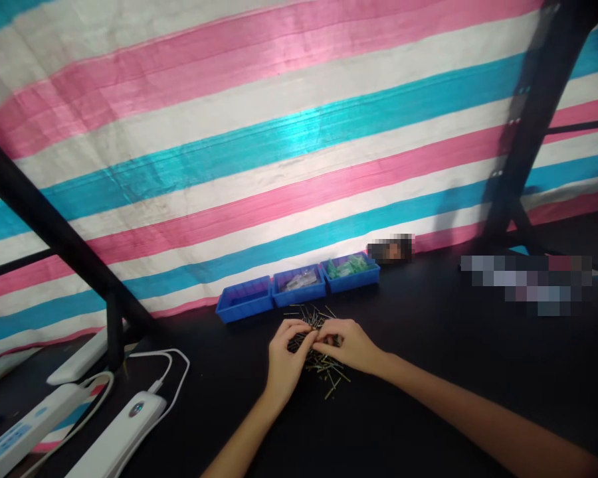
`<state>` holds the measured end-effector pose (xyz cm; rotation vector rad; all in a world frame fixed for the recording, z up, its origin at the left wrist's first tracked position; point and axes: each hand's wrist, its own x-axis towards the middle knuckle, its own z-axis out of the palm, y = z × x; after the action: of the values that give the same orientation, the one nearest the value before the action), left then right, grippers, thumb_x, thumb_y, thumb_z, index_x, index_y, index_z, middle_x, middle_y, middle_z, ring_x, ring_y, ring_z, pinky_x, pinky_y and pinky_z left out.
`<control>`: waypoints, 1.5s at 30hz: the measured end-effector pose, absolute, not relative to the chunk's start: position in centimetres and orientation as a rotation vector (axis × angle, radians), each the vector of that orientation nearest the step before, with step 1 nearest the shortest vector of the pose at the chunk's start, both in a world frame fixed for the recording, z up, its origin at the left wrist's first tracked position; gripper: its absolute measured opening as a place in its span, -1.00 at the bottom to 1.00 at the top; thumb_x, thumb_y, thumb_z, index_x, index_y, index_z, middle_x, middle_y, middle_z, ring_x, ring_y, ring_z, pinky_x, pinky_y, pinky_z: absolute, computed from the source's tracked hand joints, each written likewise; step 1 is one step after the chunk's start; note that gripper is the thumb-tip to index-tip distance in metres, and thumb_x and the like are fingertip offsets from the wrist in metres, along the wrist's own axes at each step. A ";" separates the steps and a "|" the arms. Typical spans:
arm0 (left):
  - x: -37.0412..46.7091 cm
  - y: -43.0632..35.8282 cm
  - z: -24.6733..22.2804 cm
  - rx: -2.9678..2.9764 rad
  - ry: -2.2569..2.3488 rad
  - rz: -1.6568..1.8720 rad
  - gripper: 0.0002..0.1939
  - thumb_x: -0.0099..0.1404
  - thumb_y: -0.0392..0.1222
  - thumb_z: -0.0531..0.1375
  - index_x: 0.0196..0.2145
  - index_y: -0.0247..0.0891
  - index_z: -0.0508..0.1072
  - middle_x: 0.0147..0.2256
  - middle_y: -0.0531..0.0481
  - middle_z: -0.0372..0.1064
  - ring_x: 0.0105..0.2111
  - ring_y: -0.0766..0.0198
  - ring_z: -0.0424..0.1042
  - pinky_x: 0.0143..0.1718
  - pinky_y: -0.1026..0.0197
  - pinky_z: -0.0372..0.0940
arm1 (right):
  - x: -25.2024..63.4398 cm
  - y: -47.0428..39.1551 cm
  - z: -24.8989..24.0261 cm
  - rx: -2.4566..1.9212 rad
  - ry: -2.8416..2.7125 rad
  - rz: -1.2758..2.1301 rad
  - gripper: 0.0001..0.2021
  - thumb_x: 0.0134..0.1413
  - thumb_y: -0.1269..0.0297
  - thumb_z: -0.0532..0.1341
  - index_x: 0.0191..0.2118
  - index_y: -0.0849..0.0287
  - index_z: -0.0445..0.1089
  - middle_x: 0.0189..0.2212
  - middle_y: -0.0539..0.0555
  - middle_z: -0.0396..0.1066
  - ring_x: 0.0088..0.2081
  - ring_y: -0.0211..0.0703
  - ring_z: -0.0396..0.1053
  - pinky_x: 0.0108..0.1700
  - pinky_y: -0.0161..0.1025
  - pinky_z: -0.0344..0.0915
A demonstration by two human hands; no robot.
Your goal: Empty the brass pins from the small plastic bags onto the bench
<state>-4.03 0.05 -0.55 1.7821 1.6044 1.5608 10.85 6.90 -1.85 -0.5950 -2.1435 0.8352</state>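
A loose pile of thin metal pieces (323,364), like long screws or nails in silver and brass tones, lies on the black table. Over it my left hand (288,348) curls in from the left with its fingertips pinched. From the right my right hand (351,342) meets it, thumb and fingers drawn together. The fingertips of both hands almost touch above the middle of the pile. Whatever is between them is too small to make out. Just behind stand three blue bins: an empty-looking bin (244,302), one with clear plastic bags (299,281), and one with green bits (349,267).
At the left lie a white power bank-like box (122,435) with a cable (179,358) and a white power strip (30,431). A dark frame leg (54,226) slants there, another frame leg (543,133) at right. A striped sheet (279,179) hangs behind; blurred items lie right.
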 end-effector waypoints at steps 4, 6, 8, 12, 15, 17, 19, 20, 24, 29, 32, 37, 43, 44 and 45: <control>-3.8 -0.2 -0.3 1.795 1.579 1.579 -0.88 0.18 -0.16 0.19 -0.39 -0.26 0.46 -0.32 -0.02 0.35 -0.27 0.23 0.37 -0.20 0.21 0.26 | 10.8 6.8 -1.9 -0.575 -2.139 0.772 -0.85 0.03 0.26 0.20 -0.45 0.20 0.44 -0.57 -0.04 0.32 -0.53 -0.34 0.22 -0.48 -0.39 0.09; -4.0 -0.2 -0.2 1.799 1.590 1.608 -0.88 0.18 -0.16 0.18 -0.39 -0.26 0.46 -0.33 -0.02 0.34 -0.27 0.23 0.37 -0.21 0.21 0.25 | 10.8 6.9 -1.8 -0.589 -2.065 0.806 -0.84 0.06 0.26 0.18 -0.42 0.19 0.45 -0.54 -0.02 0.35 -0.52 -0.33 0.23 -0.50 -0.40 0.09; -4.2 -0.1 -0.1 1.806 1.607 1.618 -0.88 0.18 -0.16 0.18 -0.39 -0.26 0.46 -0.34 -0.02 0.34 -0.27 0.23 0.36 -0.21 0.21 0.25 | 10.9 7.1 -1.6 -0.611 -2.002 0.827 -0.83 0.07 0.25 0.18 -0.41 0.19 0.46 -0.52 0.00 0.37 -0.50 -0.31 0.25 -0.51 -0.40 0.09; -4.4 0.2 -0.6 1.849 1.604 1.569 -0.90 0.17 -0.19 0.19 -0.38 -0.25 0.47 -0.34 -0.03 0.34 -0.28 0.24 0.36 -0.22 0.20 0.25 | 10.9 7.0 -1.3 -0.662 -1.910 0.801 -0.84 0.06 0.26 0.19 -0.44 0.21 0.45 -0.54 0.01 0.35 -0.51 -0.30 0.24 -0.53 -0.39 0.07; -4.3 0.2 -0.9 1.937 1.599 1.432 -0.92 0.13 -0.20 0.22 -0.42 -0.23 0.49 -0.34 -0.03 0.36 -0.29 0.23 0.37 -0.21 0.18 0.24 | 10.9 6.9 -1.3 -0.630 -1.914 0.787 -0.85 0.05 0.28 0.20 -0.45 0.21 0.44 -0.53 0.01 0.34 -0.51 -0.30 0.24 -0.53 -0.39 0.08; -4.3 0.1 -0.9 1.983 1.600 1.360 -0.93 0.11 -0.20 0.24 -0.44 -0.22 0.51 -0.34 -0.04 0.37 -0.29 0.22 0.37 -0.20 0.17 0.23 | 10.9 6.8 -1.4 -0.586 -1.941 0.799 -0.85 0.05 0.28 0.20 -0.45 0.20 0.45 -0.51 0.01 0.35 -0.50 -0.31 0.25 -0.52 -0.40 0.10; -4.4 0.1 -0.7 1.963 1.590 1.379 -0.93 0.11 -0.19 0.24 -0.44 -0.22 0.51 -0.34 -0.04 0.38 -0.30 0.22 0.38 -0.21 0.18 0.23 | 10.8 6.9 -1.5 -0.593 -1.939 0.797 -0.85 0.05 0.28 0.20 -0.45 0.20 0.45 -0.51 0.01 0.35 -0.51 -0.31 0.24 -0.51 -0.39 0.11; -4.5 0.2 -0.5 1.922 1.575 1.418 -0.92 0.10 -0.19 0.24 -0.44 -0.22 0.52 -0.35 -0.04 0.38 -0.30 0.22 0.38 -0.22 0.19 0.23 | 10.8 7.0 -1.5 -0.615 -1.928 0.788 -0.85 0.05 0.28 0.21 -0.46 0.20 0.45 -0.53 0.01 0.34 -0.52 -0.31 0.23 -0.52 -0.39 0.10; -6.0 0.8 0.3 1.520 1.527 1.616 -0.87 0.01 -0.15 0.30 -0.46 -0.25 0.54 -0.44 -0.03 0.44 -0.38 0.22 0.40 -0.29 0.23 0.25 | 10.8 7.3 -1.7 -0.690 -1.908 0.753 -0.83 0.05 0.25 0.19 -0.46 0.22 0.44 -0.55 0.01 0.32 -0.55 -0.31 0.19 -0.55 -0.38 0.08; -10.2 1.6 1.0 1.139 1.586 1.824 -0.68 0.00 -0.09 0.31 -0.30 -0.32 0.54 -0.50 -0.04 0.49 -0.41 0.19 0.46 -0.27 0.20 0.28 | 10.9 6.3 -1.8 -0.557 -2.132 0.649 -0.85 0.06 0.27 0.16 -0.42 0.19 0.44 -0.53 0.00 0.32 -0.61 -0.37 0.12 -0.53 -0.38 0.08; -13.0 1.8 1.1 0.947 1.605 1.959 -0.60 -0.01 -0.07 0.31 -0.22 -0.35 0.50 -0.39 -0.09 0.51 -0.34 0.19 0.47 -0.23 0.21 0.27 | 11.0 5.2 -1.7 -0.407 -2.329 0.582 -0.88 0.03 0.28 0.18 -0.41 0.16 0.45 -0.57 -0.03 0.32 -0.61 -0.38 0.14 -0.50 -0.38 0.09; -16.6 1.8 0.7 0.758 1.592 2.055 -0.50 -0.05 -0.03 0.32 -0.17 -0.37 0.48 -0.25 -0.18 0.49 -0.32 0.20 0.47 -0.30 0.24 0.26 | 11.0 4.2 -1.6 -0.267 -2.474 0.530 -0.88 -0.03 0.28 0.20 -0.46 0.19 0.44 -0.68 -0.06 0.31 -0.58 -0.35 0.26 -0.48 -0.40 0.10; -17.7 1.9 0.4 0.741 1.533 2.038 -0.46 -0.06 -0.05 0.34 -0.11 -0.35 0.45 -0.12 -0.22 0.43 -0.24 0.16 0.46 -0.31 0.26 0.24 | 11.3 4.0 -1.3 -0.251 -2.637 0.469 -0.85 -0.11 0.19 0.25 -0.45 0.16 0.43 -0.62 -0.04 0.36 -0.51 -0.28 0.30 -0.46 -0.36 0.08; -17.6 1.8 0.5 0.759 1.518 2.019 -0.45 -0.05 -0.06 0.34 -0.09 -0.33 0.43 -0.09 -0.22 0.41 -0.22 0.15 0.46 -0.30 0.27 0.24 | 11.4 4.0 -1.2 -0.261 -2.662 0.473 -0.83 -0.13 0.16 0.26 -0.44 0.15 0.43 -0.60 -0.04 0.37 -0.49 -0.27 0.31 -0.45 -0.36 0.08; -17.4 1.8 0.7 0.783 1.501 2.000 -0.44 -0.04 -0.06 0.33 -0.06 -0.30 0.42 -0.06 -0.21 0.38 -0.19 0.14 0.45 -0.30 0.28 0.24 | 11.5 4.0 -1.0 -0.272 -2.682 0.481 -0.81 -0.16 0.13 0.28 -0.43 0.14 0.44 -0.57 -0.04 0.38 -0.47 -0.26 0.31 -0.44 -0.35 0.08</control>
<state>-17.40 1.79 0.66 0.7831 1.5010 2.0000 11.46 4.00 -1.00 -0.2721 -2.6823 0.4814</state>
